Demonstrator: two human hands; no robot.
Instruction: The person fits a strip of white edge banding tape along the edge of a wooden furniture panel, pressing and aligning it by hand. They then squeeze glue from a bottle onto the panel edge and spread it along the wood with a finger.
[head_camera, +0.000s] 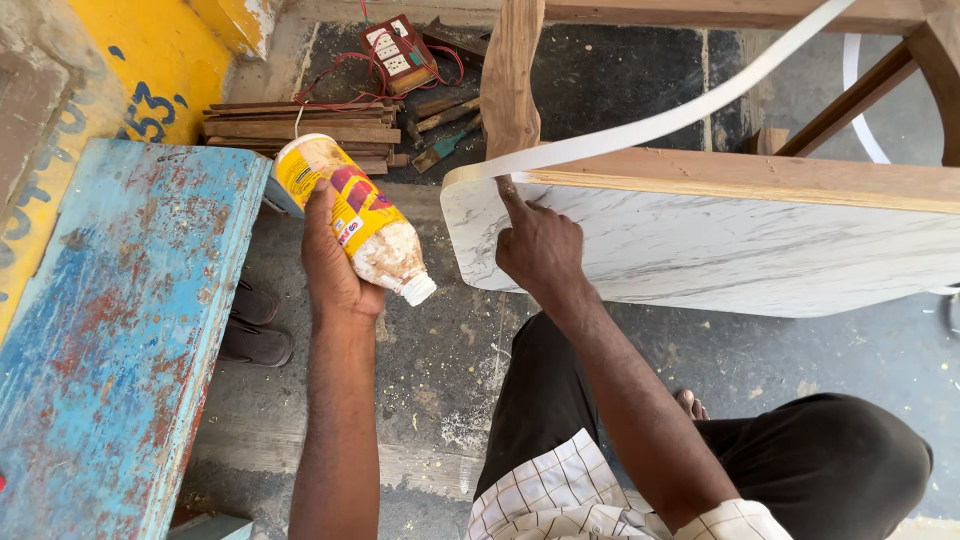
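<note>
My left hand (335, 262) grips a plastic glue bottle (352, 215) with a yellow and red label, tilted with its white cap pointing down to the right. My right hand (538, 245) has its index finger stretched up, pressing on the rounded corner edge of a white marble-patterned board (720, 250). A white edge-band strip (680, 115) runs from that corner up and away to the right. The board's top edge shows bare wood.
A worn blue-painted bench (120, 330) stands at left. A stack of wood strips (300, 125), a switch box with red wires (398, 52) and tools lie on the floor behind. A wooden frame (512, 75) rises behind the board. Sandals (255, 325) lie under the bench.
</note>
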